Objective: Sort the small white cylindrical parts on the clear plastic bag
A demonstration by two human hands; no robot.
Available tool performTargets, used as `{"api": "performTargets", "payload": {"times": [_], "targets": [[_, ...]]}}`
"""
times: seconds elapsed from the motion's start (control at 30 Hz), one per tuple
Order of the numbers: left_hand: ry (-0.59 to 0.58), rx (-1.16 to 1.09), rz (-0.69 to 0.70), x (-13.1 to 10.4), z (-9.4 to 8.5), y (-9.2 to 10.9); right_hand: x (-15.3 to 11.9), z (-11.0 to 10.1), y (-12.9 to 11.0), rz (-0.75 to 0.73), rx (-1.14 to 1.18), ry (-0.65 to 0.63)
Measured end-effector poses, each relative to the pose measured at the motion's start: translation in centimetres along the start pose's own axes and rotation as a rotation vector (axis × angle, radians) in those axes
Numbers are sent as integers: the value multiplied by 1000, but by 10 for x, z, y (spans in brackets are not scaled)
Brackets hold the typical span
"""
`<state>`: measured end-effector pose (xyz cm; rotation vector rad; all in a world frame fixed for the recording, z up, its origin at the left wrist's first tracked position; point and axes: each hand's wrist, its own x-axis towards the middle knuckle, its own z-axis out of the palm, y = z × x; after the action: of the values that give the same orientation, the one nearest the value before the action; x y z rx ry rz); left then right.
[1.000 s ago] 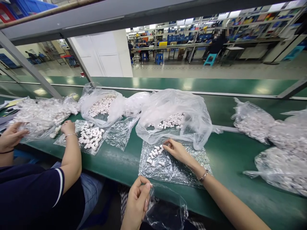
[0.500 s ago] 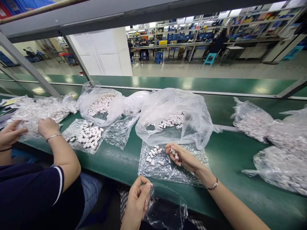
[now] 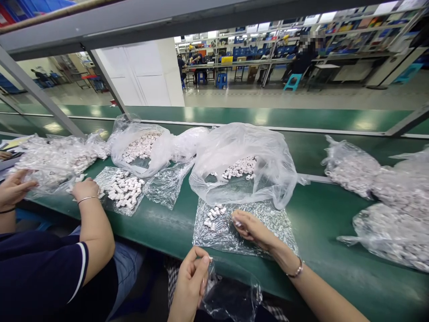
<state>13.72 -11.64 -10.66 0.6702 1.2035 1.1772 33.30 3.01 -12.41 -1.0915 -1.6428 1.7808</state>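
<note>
My left hand (image 3: pixel 194 279) pinches the edge of a clear plastic bag (image 3: pixel 231 290), which hangs at the table's front edge with a few white pieces inside. Over a flattened clear plastic sheet (image 3: pixel 268 237), my right hand (image 3: pixel 248 227) is curled round some small white plastic fittings, mostly hidden by the fingers. Left of that hand lies a small group of loose white fittings (image 3: pixel 214 214) on the sheet. Just behind stands a large open plastic bag (image 3: pixel 241 138), with many more fittings showing through its mouth.
On the left a co-worker's arm (image 3: pixel 97 223) reaches over another pile of fittings (image 3: pixel 125 190) on plastic. Filled bags (image 3: pixel 395 228) lie on the green table (image 3: pixel 321 214) at right. A grey metal frame (image 3: pixel 161 22) crosses above.
My right hand has shifted slightly down and its fingers have closed more. A fitting near it has gone from the sheet. The co-worker's hand has moved right, towards the pile.
</note>
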Motion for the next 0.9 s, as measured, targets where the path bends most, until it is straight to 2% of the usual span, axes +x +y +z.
{"api": "performTargets", "payload": {"times": [0.07, 0.1, 0.17, 0.23, 0.33, 0.4, 0.47, 0.53, 0.67, 0.8, 0.9], "targets": [[-1, 12, -7, 0, 1, 1, 0, -8, -6, 13, 225, -4], [-4, 15, -6, 0, 1, 1, 0, -11, -8, 12, 258, 4], [-7, 16, -3, 1, 2, 1, 5, -14, -9, 12, 170, 36], [-2, 15, -1, 1, 3, 2, 11, -11, -5, -30, -96, 115], [20, 35, -2, 0, 3, 3, 22, -1, 4, -109, -643, 266], [38, 56, -3, -1, 2, 4, 29, 7, 10, -107, -949, 317], [61, 84, 0, -2, 1, 5, 33, 13, 14, -93, -1145, 341], [87, 126, 2, -2, 0, 6, 36, 18, 15, -72, -1247, 351], [111, 189, -4, -2, 0, 3, 40, 21, 14, -1, -1285, 307], [135, 174, -6, -1, 0, 1, 34, 15, 6, -2, -1228, 280], [153, 154, -54, -1, -1, 2, 14, 5, -12, -46, -917, 208]]}}
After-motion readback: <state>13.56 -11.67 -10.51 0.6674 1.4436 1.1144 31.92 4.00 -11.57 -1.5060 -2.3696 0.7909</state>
